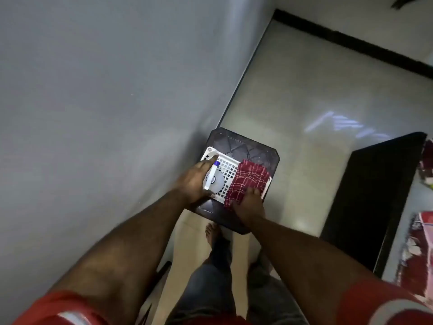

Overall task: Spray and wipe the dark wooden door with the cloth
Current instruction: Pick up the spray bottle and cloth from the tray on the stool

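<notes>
A white spray bottle (212,178) with a blue nozzle tip stands in a white lattice basket (226,168) on a dark plastic stool (255,148). My left hand (193,181) wraps round the bottle from its left side. A red checked cloth (248,180) lies over the basket's right half. My right hand (250,204) pinches the cloth's near edge. The dark wooden door (372,198) stands open at the right, seen from above.
A pale grey wall (105,102) fills the left, right beside the stool. Glossy light floor tiles (304,90) stretch ahead to a black skirting strip (351,41). My bare feet (212,233) stand just before the stool. Red patterned fabric (419,242) lies past the door.
</notes>
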